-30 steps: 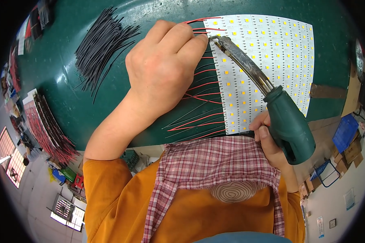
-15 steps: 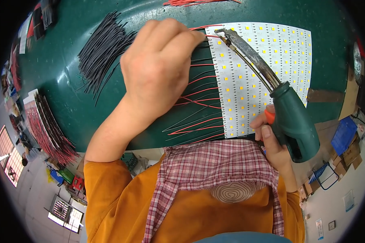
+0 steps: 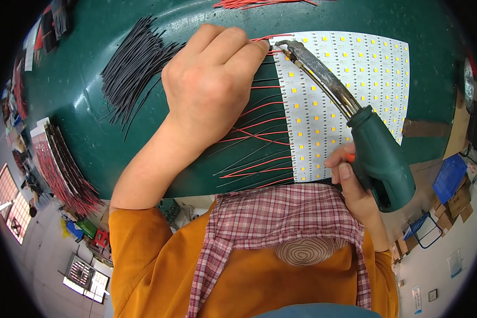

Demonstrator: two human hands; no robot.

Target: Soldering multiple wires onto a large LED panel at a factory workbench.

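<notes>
My left hand (image 3: 209,85) is closed in a pinch at the upper left edge of a white LED board (image 3: 350,79), on a thin wire that looks dark and is mostly hidden by the fingers. Wrapped round the green handle of a soldering gun (image 3: 381,159), my right hand (image 3: 350,177) sits by the board's lower right part. The gun's dark tip reaches the board edge beside my left fingertips. Several red wires (image 3: 270,140) and black wires run leftward from that edge, some crossing one another.
A fanned bundle of black wires (image 3: 135,69) lies left of my left hand on the green table mat (image 3: 90,148). Red wires (image 3: 265,3) lie at the far edge. Farther left is a stack of strips with red and black leads (image 3: 63,169). A brown strip (image 3: 426,129) is right of the board.
The soldering tip has shifted slightly left to the board's edge. My left hand has moved a little right; a red wire now shows below its fingertips, at the edge.
</notes>
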